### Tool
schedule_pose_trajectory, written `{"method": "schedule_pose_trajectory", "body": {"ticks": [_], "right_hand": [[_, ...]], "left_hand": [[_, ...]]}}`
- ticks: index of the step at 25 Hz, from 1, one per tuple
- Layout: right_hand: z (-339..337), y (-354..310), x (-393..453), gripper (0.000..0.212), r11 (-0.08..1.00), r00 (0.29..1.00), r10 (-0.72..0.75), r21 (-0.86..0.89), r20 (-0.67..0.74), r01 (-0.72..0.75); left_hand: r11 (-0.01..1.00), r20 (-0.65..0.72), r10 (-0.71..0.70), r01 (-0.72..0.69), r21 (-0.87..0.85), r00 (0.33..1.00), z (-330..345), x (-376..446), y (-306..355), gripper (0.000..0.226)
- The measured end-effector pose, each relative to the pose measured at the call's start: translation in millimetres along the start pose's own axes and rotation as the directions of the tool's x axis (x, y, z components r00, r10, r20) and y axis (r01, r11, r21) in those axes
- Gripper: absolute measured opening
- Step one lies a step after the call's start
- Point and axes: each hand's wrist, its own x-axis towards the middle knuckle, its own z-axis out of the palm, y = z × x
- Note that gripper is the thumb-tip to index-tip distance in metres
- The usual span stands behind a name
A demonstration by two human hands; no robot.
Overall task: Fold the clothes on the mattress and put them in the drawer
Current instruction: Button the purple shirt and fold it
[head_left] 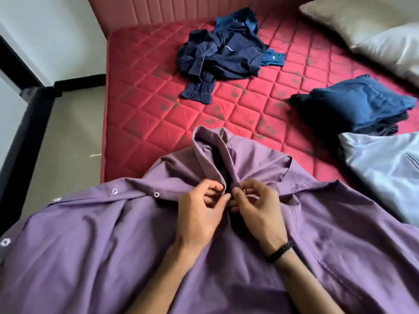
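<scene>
A red quilted mattress [158,91] is seen filling most of the view, with a padded headboard [140,10] along its far edge. The near part of it is covered by one purple button-up shirt [90,245], spread front-up and creased, its collar [210,146] raised and turned away from the camera; four white buttons are counted along the left placket. Two pillows [374,35] are laid at the far right corner. One pale blue garment [385,168] is placed at the right edge, and just beyond it a folded stack of dark blue clothes [353,107] is set. One loose heap of navy clothes [226,55] is left unfolded further up the mattress, well apart from the shirt. The shirt's two front edges below the collar are pinched together by both hands: the left hand [199,214] and the right hand [258,207] are held with fingers curled tightly on the cloth, thumbs nearly touching. One black wristband [280,251] is worn on the right wrist.
</scene>
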Motion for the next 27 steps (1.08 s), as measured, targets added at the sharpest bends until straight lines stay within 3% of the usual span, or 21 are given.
{"method": "schedule_pose_trajectory", "body": {"ticks": [2,5,10,12,14,17,19,23,27], "right_hand": [[5.8,20.4,-8.3,0.008,0.968,0.987,0.149,0.197,0.061,-0.158],[6.1,33.8,-6.8,0.006,0.960,0.980,0.165,0.209,0.112,-0.185],[0.6,38.6,3.7,0.009,0.951,0.974,0.160,0.241,0.163,-0.196],[1.2,39.2,2.4,0.011,0.959,0.977,0.156,0.216,0.146,-0.185],[3.7,38.2,0.4,0.011,0.976,0.985,0.148,0.148,0.091,-0.160],[9.4,43.1,-4.0,0.011,0.995,0.998,0.070,-0.068,-0.002,-0.070],[13.4,43.8,-8.8,0.010,0.994,0.998,0.061,-0.087,-0.026,-0.063],[14.2,38.1,-11.6,0.005,0.947,0.984,0.178,0.266,0.031,-0.180],[14.5,38.2,-11.3,0.009,0.877,0.967,0.250,0.414,0.043,-0.245]], "left_hand": [[0.999,0.071,-0.034,0.034,0.005,0.997,3.0,-4.4,-14.2,0.021],[0.995,0.130,0.006,-0.019,0.098,0.992,9.6,-0.7,-20.2,0.021],[0.997,0.152,-0.074,0.067,0.049,0.986,14.0,11.6,-25.9,0.008],[0.996,0.121,-0.081,0.074,0.057,0.989,13.6,10.1,-26.0,0.007],[0.986,0.018,0.008,-0.011,0.166,1.000,13.5,7.5,-25.7,0.006],[0.935,-0.083,0.136,-0.101,0.340,0.987,13.5,3.4,-20.7,0.008],[0.954,-0.065,0.110,-0.087,0.286,0.992,14.7,1.0,-20.6,0.009],[0.995,0.003,-0.098,0.098,-0.016,0.995,15.5,3.2,-27.1,0.011],[0.980,0.010,-0.160,0.159,-0.123,0.987,17.2,3.3,-24.5,0.011]]}}
